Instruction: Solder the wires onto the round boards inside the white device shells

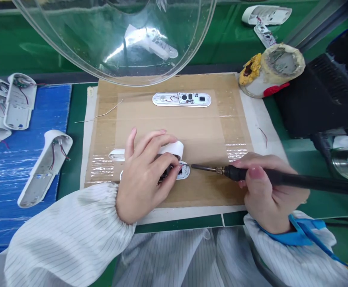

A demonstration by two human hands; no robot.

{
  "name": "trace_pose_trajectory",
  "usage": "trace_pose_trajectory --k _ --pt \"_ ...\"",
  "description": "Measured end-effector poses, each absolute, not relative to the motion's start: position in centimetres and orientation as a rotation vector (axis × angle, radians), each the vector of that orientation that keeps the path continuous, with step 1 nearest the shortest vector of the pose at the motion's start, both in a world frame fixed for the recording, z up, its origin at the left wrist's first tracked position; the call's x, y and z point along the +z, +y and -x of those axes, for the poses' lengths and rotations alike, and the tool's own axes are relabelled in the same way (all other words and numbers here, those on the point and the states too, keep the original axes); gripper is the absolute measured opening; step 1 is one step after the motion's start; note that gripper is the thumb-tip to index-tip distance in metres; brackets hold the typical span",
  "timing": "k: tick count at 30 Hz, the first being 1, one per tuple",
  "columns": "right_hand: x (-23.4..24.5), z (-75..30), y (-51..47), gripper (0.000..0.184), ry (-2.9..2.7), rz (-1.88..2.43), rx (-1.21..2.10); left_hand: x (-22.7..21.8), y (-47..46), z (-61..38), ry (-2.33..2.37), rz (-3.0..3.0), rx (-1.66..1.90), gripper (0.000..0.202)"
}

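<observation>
My left hand [145, 175] presses down on a small white circuit board [183, 171] that lies beside a white plastic housing [174, 149] on the brown cardboard mat [210, 131]. Its fingers are curled over the board and pinch something thin that I cannot make out. My right hand [266, 189] is closed round the black handle of a soldering iron [281, 177]. The iron's metal tip touches the board's right end. A second assembled board in a white shell [181, 99] lies further back on the mat.
Several open white housings [45, 167] with red wires lie on a blue tray [18, 187] at the left. A soldering-iron stand with sponge [269, 69] sits at the back right beside black equipment [326, 91]. A clear plastic dome [117, 36] hangs above. A loose solder wire [99, 115] lies on the mat.
</observation>
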State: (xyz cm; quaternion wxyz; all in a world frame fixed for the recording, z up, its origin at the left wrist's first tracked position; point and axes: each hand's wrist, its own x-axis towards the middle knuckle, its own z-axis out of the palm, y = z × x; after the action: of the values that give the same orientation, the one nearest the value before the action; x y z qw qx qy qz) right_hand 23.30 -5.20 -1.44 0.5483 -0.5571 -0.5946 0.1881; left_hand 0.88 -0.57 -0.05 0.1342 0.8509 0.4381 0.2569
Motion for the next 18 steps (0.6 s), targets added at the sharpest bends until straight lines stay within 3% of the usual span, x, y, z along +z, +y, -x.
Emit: trace_pose_trajectory --k 18 --pt "-1.81 -22.88 -4.94 0.009 -1.374 1.253 0.345 -0.18 -0.55 -0.92 1.248 -2.501 0.761 0.009"
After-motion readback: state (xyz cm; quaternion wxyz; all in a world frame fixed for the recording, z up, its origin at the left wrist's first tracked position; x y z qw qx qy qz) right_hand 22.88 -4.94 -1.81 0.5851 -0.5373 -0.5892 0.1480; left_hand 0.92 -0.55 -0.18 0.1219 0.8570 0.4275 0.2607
